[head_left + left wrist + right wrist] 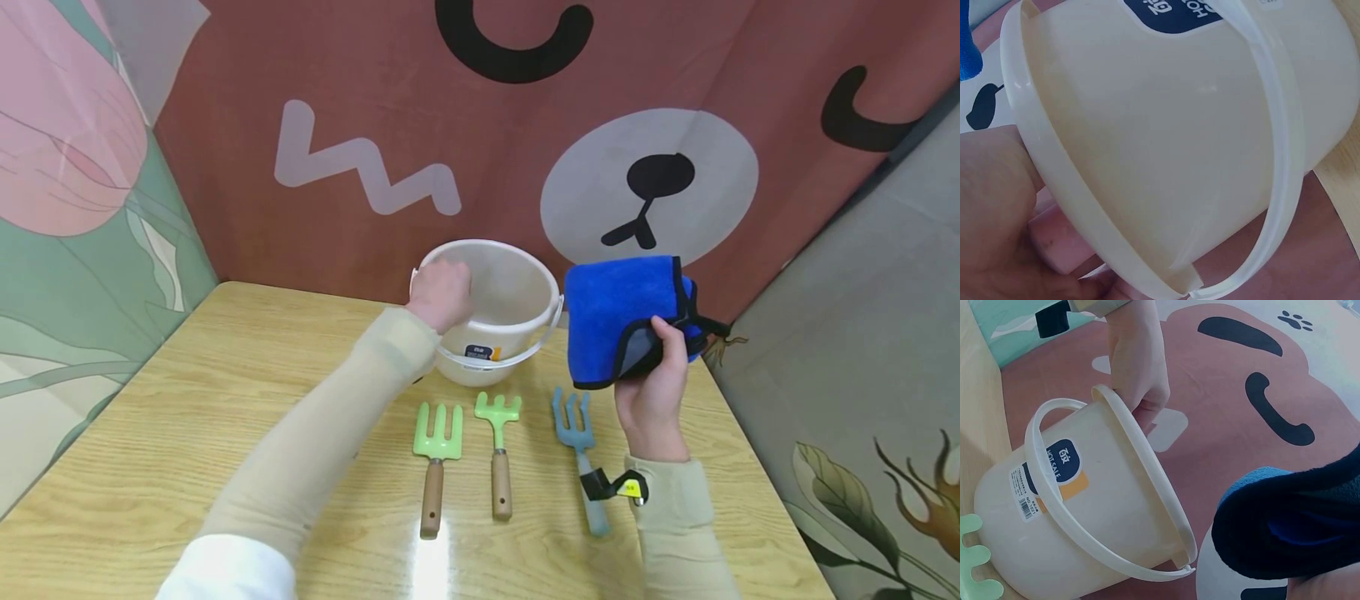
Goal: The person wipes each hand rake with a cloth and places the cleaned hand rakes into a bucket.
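Observation:
A cream plastic bucket (491, 337) with a white carrying handle stands on the wooden table (330, 467). My left hand (442, 293) is at the left of its mouth, fingers curled, partly behind the rim (1079, 194) in the left wrist view; I cannot tell whether they hold anything. My right hand (658, 400) grips a folded blue towel (611, 308) with black edging, raised right of the bucket, thumb on its near face. In the right wrist view the towel's folded edge (1260, 550) is close beside the bucket's rim.
Before the bucket lie a wide green fork (439, 437) and a green rake (498, 417), both with brown handles. A blue-grey fork (576, 429) lies beneath the right wrist. Behind the table hangs a reddish-brown cloth (360, 242) with a cartoon face.

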A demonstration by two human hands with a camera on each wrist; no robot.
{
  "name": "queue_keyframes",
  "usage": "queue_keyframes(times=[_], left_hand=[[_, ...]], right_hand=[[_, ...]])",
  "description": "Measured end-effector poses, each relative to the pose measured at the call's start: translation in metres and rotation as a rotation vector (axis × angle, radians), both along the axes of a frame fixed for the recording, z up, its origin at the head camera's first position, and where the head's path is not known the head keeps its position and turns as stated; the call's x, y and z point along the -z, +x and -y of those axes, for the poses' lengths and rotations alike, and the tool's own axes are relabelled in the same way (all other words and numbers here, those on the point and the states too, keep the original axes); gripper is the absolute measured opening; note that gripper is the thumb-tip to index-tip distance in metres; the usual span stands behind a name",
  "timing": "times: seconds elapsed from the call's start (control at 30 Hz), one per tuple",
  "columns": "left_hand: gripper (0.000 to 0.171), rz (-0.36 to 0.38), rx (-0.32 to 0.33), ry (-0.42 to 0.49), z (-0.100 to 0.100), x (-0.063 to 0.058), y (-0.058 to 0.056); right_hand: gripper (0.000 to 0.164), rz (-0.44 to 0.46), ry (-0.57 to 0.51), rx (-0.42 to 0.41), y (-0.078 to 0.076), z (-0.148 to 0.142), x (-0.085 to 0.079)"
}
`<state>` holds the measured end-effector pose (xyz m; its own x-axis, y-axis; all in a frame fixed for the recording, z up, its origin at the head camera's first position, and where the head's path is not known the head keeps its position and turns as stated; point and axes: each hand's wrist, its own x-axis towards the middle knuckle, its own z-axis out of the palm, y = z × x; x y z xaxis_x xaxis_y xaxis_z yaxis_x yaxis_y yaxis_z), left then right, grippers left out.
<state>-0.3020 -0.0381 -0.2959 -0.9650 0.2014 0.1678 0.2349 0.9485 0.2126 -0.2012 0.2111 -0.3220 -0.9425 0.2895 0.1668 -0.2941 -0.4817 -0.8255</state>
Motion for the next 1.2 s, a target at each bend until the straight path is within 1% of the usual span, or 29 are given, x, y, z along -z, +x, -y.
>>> queue_keyframes(times=[0.1, 0.27, 0.47, 0.7, 0.8, 0.9, 1.0, 1.13, 1.2], left_hand=[[0.018, 0.022, 0.005, -0.055, 0.0, -0.001, 0.0], [0.014, 0.068, 0.004, -0.108, 0.0, -0.004, 0.0], [0.011, 0.102, -0.01, -0.112, 0.001, -0.005, -0.001], [0.01, 0.092, -0.012, -0.108, 0.002, -0.003, -0.004], [0.01, 0.09, -0.01, -0.093, 0.002, -0.003, -0.003], [0.016, 0.062, -0.008, -0.065, 0.003, -0.004, -0.003], [0.022, 0.008, -0.003, -0.004, 0.004, -0.006, -0.002], [0.024, -0.059, -0.001, 0.067, 0.006, -0.014, -0.001], [0.022, -0.092, -0.006, 0.08, 0.008, -0.019, 0.0]], right_hand=[[0.056, -0.003, -0.008, 0.0, 0.0, 0.0, 0.0], [0.052, -0.023, -0.023, 0.001, -0.001, 0.0, 0.001], [0.053, -0.017, -0.014, 0.0, 0.0, 0.0, 0.0], [0.056, -0.014, 0.004, -0.006, 0.001, -0.001, 0.0], [0.056, -0.012, 0.013, -0.008, 0.001, 0.0, 0.0], [0.057, -0.012, 0.014, -0.011, 0.001, 0.0, 0.001], [0.058, -0.011, 0.019, -0.013, 0.001, 0.0, 0.001], [0.055, -0.026, 0.009, -0.009, 0.0, 0.0, 0.002], [0.051, -0.037, -0.003, -0.005, -0.001, 0.001, 0.002]])
